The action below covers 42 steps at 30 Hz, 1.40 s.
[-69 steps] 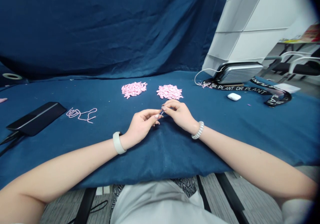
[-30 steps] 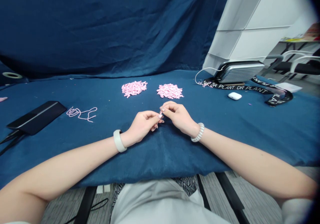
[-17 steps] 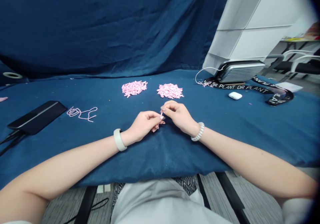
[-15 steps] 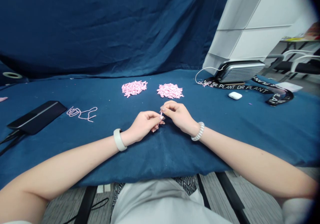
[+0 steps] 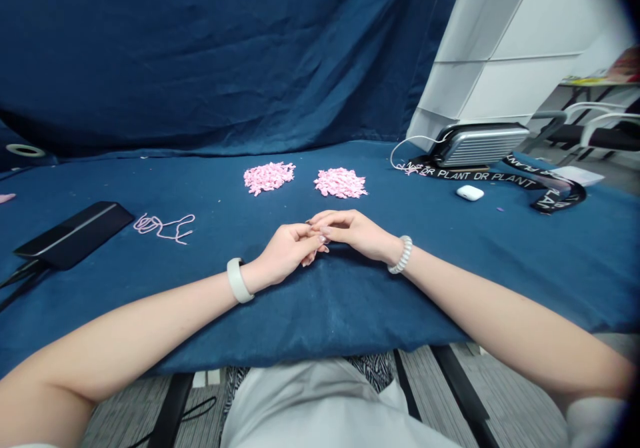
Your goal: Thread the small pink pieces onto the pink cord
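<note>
Right hand had come out of its pinch: the fingers had flattened and stretched out, lying across the fingertips of the left hand. Left hand stayed half curled, fingers pointing at the right hand. Both hands rested close together near the middle of the bench, which was covered in blue cloth. No small pink piece showed between the fingers; the fingertips overlapped, so I couldn't tell if either hand had hold of one. Two heaps of small pink pieces sat side by side towards the far edge, just beyond the hands and not touching them. A loose pink cord lay left of the hands, well apart from them. A black phone lay near the left edge. A silver case, a black lanyard and a white earbud case sat towards the far right corner.
</note>
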Motion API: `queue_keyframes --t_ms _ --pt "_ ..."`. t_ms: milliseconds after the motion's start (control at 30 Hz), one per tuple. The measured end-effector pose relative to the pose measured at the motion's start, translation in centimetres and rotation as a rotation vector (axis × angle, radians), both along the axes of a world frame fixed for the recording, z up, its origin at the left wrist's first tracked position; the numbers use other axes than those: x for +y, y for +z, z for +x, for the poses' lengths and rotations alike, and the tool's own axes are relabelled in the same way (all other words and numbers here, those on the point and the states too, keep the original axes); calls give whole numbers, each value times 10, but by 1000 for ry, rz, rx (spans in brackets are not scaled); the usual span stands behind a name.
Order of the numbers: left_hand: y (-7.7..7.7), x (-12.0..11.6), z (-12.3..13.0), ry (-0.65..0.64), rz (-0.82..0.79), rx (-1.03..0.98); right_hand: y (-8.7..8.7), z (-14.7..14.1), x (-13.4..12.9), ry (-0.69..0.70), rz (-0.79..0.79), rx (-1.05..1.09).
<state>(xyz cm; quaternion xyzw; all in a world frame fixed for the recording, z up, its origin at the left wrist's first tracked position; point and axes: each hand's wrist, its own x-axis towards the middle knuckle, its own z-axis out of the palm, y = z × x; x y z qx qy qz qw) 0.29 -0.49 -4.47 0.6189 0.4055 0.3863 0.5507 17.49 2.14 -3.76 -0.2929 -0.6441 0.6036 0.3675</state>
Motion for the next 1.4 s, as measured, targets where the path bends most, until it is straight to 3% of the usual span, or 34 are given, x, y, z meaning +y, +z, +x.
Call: queue_keyframes --t_ms 133,300,433,633,767,1033,1233,1400 --pt "-1 0 0 7 -3 -9 -2 -2 0 -51 -56 61" --pt "-1 3 1 11 -95 -195 -2 -3 1 -151 36 96" --pt "2 7 0 94 -186 -350 -5 -1 5 -280 96 106" --pt "5 5 0 151 -237 -417 -6 -2 7 -471 52 19" --pt "9 1 0 156 -274 -453 -8 0 9 -524 123 -38" --pt "14 -2 -2 105 -375 -445 0 3 6 -532 378 -125" --pt "15 -3 -3 49 -252 -412 3 6 4 -485 504 -170" --pt "18 -4 -1 36 -201 -402 1 8 8 -438 510 -186"
